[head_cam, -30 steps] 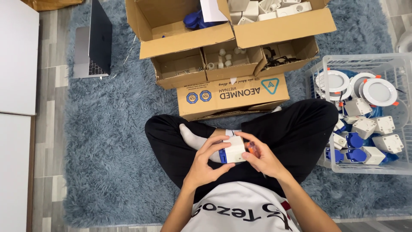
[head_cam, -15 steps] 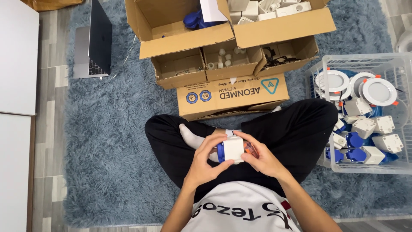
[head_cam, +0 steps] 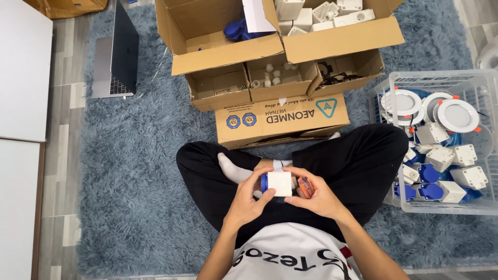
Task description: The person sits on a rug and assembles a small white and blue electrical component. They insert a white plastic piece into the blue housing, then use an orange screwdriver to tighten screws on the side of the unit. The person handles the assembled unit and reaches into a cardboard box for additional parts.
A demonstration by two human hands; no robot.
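Observation:
I sit cross-legged on a blue shaggy rug and hold a small white square box with a blue cap over my lap. My left hand grips its left side, fingers wrapped around the blue end. My right hand holds the right side, where a small orange part shows between the fingers. Both hands touch the box together.
Open cardboard boxes with white and blue parts stand ahead of my knees. A clear plastic crate of round white lamps and white-blue boxes sits at the right. A laptop lies at the upper left, beside white boards.
The white box has turned in my hands: its blue end moved from the lower left to the left side, and the orange part now shows at the right.

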